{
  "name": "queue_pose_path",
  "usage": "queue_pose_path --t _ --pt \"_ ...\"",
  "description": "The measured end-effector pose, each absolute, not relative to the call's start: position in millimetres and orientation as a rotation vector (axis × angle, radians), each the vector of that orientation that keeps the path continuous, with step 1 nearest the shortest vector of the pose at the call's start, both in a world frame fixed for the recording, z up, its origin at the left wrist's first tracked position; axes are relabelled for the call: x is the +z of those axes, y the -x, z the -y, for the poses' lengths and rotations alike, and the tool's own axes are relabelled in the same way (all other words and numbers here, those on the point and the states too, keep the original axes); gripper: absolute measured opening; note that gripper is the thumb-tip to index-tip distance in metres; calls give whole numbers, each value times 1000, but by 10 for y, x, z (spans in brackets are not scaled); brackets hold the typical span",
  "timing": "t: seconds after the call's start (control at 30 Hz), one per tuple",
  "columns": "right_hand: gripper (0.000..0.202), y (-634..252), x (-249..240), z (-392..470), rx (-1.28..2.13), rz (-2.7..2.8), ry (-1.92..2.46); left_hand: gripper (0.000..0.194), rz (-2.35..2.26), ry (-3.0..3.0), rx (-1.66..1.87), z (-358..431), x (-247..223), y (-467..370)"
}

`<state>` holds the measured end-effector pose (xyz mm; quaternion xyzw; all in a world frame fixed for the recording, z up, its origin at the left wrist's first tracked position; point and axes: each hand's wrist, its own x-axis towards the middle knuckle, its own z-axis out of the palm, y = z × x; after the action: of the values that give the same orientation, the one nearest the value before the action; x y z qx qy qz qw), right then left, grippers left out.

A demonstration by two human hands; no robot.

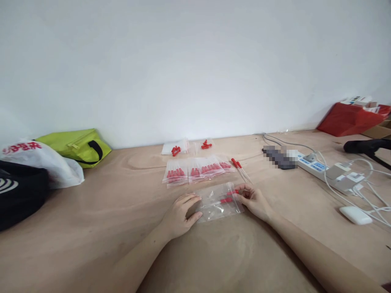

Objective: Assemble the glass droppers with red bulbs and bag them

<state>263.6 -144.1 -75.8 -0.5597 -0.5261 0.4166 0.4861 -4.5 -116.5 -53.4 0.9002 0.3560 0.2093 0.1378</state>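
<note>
A clear zip bag (210,209) lies flat on the table between my hands. Inside it is a dropper with a red rubber bulb (226,200). My left hand (182,213) rests at the bag's left edge, thumb and fingers apart, the fingertips touching the plastic. At the bag's mouth on the right, my right hand (252,199) pinches a second red-bulbed dropper (232,192), its thin stem reaching into the bag. Just beyond that hand lie loose droppers (236,163) with red bulbs and thin clear stems.
Filled zip bags of red-bulbed droppers (207,167) form a row ahead. Behind them are flat bags (171,146) and loose red bulbs (206,144). A power strip (314,167), cables, a dark phone (281,158) and a white case (356,215) lie right; bags (76,146) stand left.
</note>
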Motion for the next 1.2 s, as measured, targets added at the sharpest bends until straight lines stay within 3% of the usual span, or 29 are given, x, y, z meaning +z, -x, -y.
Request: queue_pose_path --t 0.13,0.33,0.47,0.6,0.83,1.2 --pt "21 -2671 -750 1396 854 1598 1332 38 -1041 -2602 603 1162 -545 48" --pt "22 -2687 -699 1365 820 1808 1285 34 -1042 -2607 609 1158 -555 48" --pt "17 -2887 -633 1205 765 1513 1591 31 -992 -2612 646 1153 -556 42" --pt "13 -3160 -468 835 471 1347 2066 31 -976 -2607 665 1159 -549 38" --pt "9 -3258 -390 424 721 1301 2182 30 -965 -2598 687 1172 -564 49" --pt "16 -3344 -549 385 914 1190 1890 30 -958 -2600 681 1161 -568 49"
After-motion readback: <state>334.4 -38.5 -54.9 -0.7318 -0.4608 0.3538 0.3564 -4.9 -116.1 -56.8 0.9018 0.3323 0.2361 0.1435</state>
